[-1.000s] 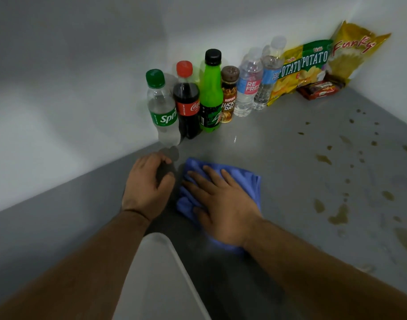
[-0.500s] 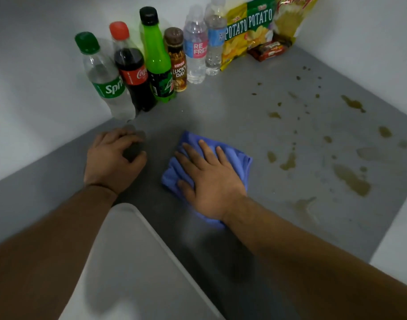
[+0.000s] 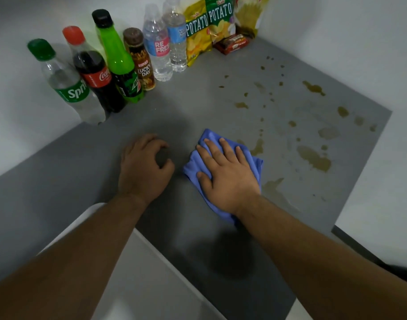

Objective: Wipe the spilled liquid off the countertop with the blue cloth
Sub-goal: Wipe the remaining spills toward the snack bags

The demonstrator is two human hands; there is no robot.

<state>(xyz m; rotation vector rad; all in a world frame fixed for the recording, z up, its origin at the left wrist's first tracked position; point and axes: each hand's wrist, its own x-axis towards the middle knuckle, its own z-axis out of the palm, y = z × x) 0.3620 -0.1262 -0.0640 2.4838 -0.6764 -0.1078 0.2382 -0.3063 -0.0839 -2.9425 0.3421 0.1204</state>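
A crumpled blue cloth (image 3: 255, 163) lies on the grey countertop (image 3: 186, 107). My right hand (image 3: 225, 174) presses flat on it with straight, spread fingers. The cloth's right edge touches a brownish spill patch (image 3: 258, 147). More brown puddles and drops (image 3: 314, 158) spread over the right half of the counter, up to the back corner. My left hand (image 3: 143, 167) rests on the counter just left of the cloth, fingers loosely curled and holding nothing.
Several bottles (image 3: 119, 63) stand along the back wall at the left. Snack bags (image 3: 209, 26) and a small red packet (image 3: 232, 43) lean in the back corner. White walls close in the counter. A white surface (image 3: 133, 273) lies at the front edge.
My right hand has slid the cloth to the right, up to the nearest spill patch. The left hand has stayed resting on the counter. The view has shifted right.
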